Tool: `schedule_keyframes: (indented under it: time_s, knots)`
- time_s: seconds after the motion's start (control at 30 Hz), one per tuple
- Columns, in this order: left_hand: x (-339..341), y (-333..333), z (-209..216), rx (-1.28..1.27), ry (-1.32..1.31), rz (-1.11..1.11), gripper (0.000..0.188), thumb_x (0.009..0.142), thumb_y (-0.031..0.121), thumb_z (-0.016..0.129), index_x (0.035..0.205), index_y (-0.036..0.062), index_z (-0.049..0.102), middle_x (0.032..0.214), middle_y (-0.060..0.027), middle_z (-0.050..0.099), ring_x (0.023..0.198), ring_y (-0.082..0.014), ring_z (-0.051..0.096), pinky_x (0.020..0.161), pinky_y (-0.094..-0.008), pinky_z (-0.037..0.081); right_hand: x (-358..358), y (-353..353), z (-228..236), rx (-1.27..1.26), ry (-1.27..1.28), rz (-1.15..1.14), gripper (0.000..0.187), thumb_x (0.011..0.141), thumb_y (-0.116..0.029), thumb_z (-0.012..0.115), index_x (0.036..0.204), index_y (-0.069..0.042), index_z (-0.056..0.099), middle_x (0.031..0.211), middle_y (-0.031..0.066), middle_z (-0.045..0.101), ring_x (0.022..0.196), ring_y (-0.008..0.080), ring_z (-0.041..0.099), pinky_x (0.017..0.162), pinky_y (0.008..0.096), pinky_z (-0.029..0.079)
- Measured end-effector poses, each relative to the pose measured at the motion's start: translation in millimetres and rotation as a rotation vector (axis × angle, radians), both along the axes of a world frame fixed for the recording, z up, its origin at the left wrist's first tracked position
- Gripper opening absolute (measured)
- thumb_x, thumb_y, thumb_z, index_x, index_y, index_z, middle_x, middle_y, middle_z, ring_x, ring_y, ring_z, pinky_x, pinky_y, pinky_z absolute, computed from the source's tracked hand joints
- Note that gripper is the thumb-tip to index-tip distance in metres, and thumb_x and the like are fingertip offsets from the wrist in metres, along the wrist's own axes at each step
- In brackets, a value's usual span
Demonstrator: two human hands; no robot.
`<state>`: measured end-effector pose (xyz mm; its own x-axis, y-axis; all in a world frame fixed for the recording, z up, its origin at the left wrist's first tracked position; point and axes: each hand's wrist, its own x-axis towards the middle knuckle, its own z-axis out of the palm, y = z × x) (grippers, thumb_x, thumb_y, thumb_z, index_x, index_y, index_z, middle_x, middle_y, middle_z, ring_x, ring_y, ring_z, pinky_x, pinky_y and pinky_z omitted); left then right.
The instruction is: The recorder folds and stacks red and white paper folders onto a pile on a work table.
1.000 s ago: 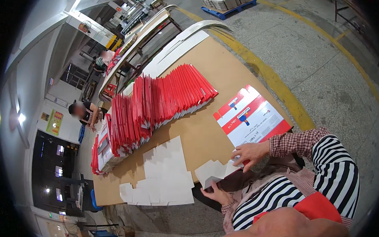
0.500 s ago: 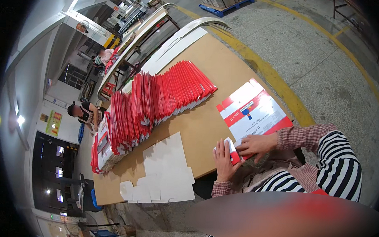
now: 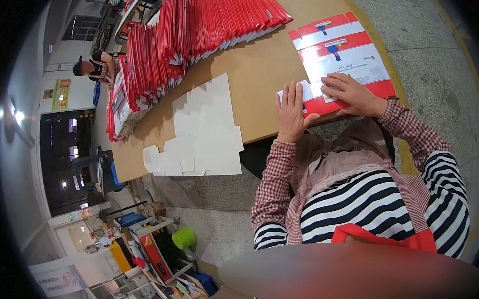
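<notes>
On the tabletop (image 3: 260,97), the left hand (image 3: 292,113) and right hand (image 3: 356,98) lie palms down, unclenched, against a red-and-white carton (image 3: 353,59), near white cardboard (image 3: 211,130)

Hands (image 3: 353,96) seem to hide part of the carton's (image 3: 353,61) print.

Far to the left of your left grip (image 3: 292,113), you have a co-worker (image 3: 99,69) and a green-and-yellow wall poster (image 3: 61,95). Lower in view, left of that grip, you see a bright green bin (image 3: 183,237) near a red panel (image 3: 156,260).
</notes>
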<state>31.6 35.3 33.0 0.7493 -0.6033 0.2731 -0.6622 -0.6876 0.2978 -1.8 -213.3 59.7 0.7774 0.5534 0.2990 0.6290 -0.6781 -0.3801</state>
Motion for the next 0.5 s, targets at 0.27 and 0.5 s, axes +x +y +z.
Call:
schedule_keyframes:
  time_s: [0.27,0.5]
  knots:
    - [-10.0,-6.7,3.1,0.186,-0.029,0.013,0.099,0.077,0.072,0.042,0.140,-0.0026,0.029,0.147,-0.0213,0.026,0.135,-0.0419,0.023,0.106,-0.0580,0.017,-10.3,-2.0,-4.7,-0.029,0.019,-0.002,0.077,0.066,-0.038,0.074,0.128,0.000,0.045,0.138,0.0162,0.039,0.130,0.0331,0.034,0.107,0.0431,0.031]
    - [-4.3,-15.8,6.6,0.275,0.007,0.040,0.088,0.083,0.062,0.048,0.140,-0.0016,0.029,0.149,-0.0230,0.019,0.137,-0.0445,0.016,0.106,-0.0594,0.016,-4.9,-3.3,-1.8,-0.080,0.016,0.013,0.076,0.075,-0.050,0.063,0.127,0.001,0.044,0.137,0.0184,0.039,0.130,0.0331,0.034,0.109,0.0443,0.027]
